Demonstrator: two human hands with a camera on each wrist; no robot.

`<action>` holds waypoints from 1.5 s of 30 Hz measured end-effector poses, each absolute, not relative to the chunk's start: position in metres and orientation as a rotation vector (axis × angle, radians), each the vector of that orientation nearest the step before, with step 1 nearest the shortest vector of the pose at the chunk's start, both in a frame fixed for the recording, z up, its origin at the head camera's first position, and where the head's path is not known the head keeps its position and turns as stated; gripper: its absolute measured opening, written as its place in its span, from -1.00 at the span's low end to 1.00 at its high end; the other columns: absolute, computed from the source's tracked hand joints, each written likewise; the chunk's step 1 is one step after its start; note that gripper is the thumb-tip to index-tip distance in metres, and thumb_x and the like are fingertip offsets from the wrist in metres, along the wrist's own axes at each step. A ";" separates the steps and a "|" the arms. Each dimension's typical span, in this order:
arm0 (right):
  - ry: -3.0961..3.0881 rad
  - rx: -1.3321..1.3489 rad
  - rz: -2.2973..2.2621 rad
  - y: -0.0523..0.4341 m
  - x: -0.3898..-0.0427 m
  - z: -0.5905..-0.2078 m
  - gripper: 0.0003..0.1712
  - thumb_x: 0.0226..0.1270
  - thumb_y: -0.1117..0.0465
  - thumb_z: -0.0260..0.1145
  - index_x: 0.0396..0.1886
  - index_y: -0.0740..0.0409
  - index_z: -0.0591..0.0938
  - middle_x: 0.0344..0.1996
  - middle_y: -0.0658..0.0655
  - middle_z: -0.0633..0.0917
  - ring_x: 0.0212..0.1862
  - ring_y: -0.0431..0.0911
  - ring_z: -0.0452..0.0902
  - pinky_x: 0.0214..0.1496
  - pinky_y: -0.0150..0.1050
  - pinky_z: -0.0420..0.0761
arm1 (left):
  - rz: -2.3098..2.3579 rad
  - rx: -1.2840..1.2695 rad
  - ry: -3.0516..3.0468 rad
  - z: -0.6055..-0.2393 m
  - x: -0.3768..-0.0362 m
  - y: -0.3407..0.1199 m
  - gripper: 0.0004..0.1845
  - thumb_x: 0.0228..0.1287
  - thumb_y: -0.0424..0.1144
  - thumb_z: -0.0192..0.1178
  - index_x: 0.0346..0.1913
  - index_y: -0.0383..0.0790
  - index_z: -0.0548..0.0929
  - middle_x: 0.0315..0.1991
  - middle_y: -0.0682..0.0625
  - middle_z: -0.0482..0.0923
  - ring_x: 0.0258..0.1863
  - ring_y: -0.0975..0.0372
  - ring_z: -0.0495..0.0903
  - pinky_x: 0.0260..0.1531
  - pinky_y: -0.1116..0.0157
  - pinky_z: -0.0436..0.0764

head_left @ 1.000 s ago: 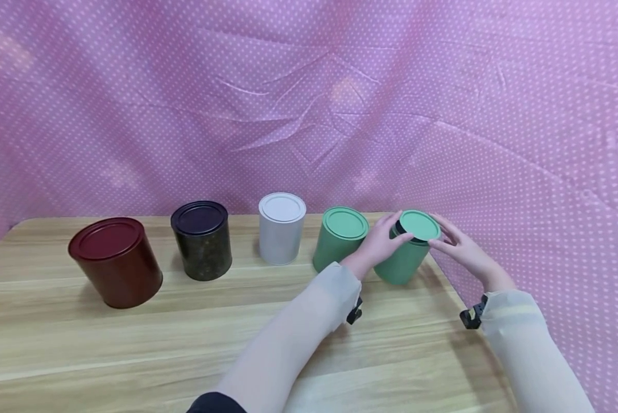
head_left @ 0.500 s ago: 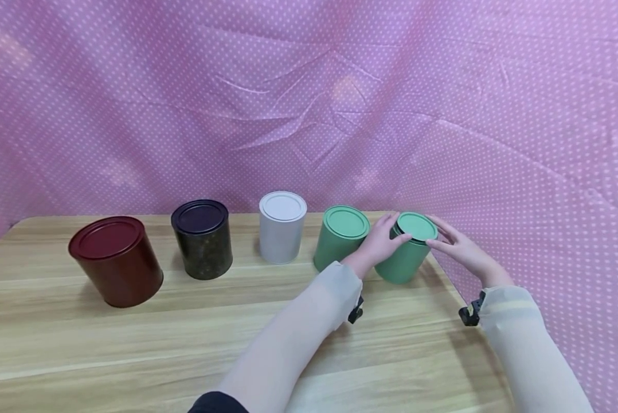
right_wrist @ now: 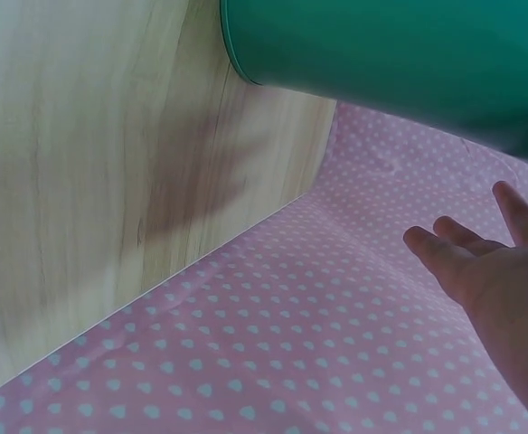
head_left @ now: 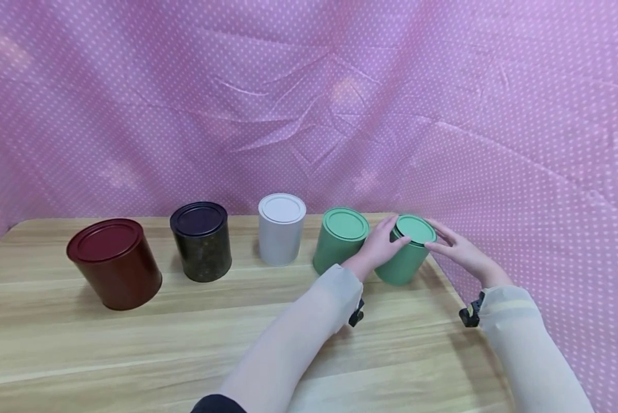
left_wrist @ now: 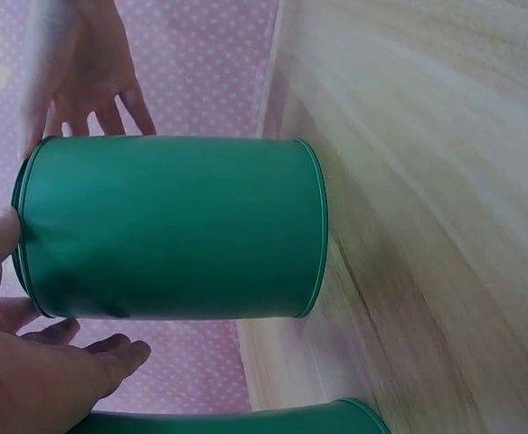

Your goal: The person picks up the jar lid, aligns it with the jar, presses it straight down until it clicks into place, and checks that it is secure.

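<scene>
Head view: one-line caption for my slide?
Both hands flank the lid of the rightmost green tin.

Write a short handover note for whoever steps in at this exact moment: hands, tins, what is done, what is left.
Left hand: fingers on the left side of the lid of the rightmost green tin.
Right hand: straight fingers at the lid's right edge.
That tin stands at the right end of the wooden table, close to the edge, beside a second green tin. Further left: white tin, dark tin, red tin, all lidded.
Done: the lid sits level on the tin.
Left: probably a check that it is pressed fully home; the seating cannot be judged from here.
</scene>
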State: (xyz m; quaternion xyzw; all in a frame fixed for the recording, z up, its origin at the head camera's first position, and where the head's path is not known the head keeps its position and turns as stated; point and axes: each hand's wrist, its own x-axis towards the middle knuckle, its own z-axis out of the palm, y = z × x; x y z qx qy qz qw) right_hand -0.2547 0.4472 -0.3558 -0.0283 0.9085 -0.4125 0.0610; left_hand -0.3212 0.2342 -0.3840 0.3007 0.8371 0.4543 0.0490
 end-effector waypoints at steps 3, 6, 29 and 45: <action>2.732 -0.063 -1.234 0.449 -0.254 -0.356 -0.14 0.46 -0.07 0.12 0.57 -0.12 -0.11 0.56 0.22 -0.20 0.49 0.42 -0.25 0.25 0.59 -0.12 | 1.358 0.916 2.554 -0.384 -0.320 0.235 -0.28 0.43 0.07 0.05 0.52 -0.08 0.10 0.52 -0.02 0.10 0.48 0.12 0.14 0.44 0.14 0.21; 2.723 -0.039 -1.202 0.451 -0.254 -0.356 -0.14 0.46 -0.12 0.09 0.57 -0.19 -0.14 0.55 0.28 -0.14 0.48 0.43 -0.22 0.24 0.60 -0.12 | 1.326 0.912 2.560 -0.384 -0.319 0.235 -0.27 0.43 0.10 0.03 0.53 -0.05 0.08 0.52 0.00 0.08 0.49 0.12 0.13 0.44 0.13 0.22; 2.647 -0.053 -1.101 0.458 -0.260 -0.346 -0.11 0.44 -0.13 0.09 0.57 -0.20 -0.18 0.54 0.32 -0.13 0.48 0.42 -0.22 0.34 0.48 -0.06 | 1.137 0.834 2.716 -0.379 -0.307 0.242 -0.28 0.45 0.16 -0.10 0.53 -0.04 0.06 0.53 0.10 0.06 0.48 0.20 0.13 0.44 0.17 0.22; 2.585 -0.093 -1.150 0.450 -0.264 -0.345 -0.10 0.50 -0.06 0.04 0.57 -0.09 -0.27 0.51 0.42 -0.15 0.46 0.44 -0.16 0.35 0.42 0.07 | 1.039 0.816 2.739 -0.373 -0.313 0.239 -0.28 0.43 0.15 -0.08 0.53 -0.05 0.07 0.52 0.12 0.08 0.49 0.24 0.13 0.44 0.30 0.18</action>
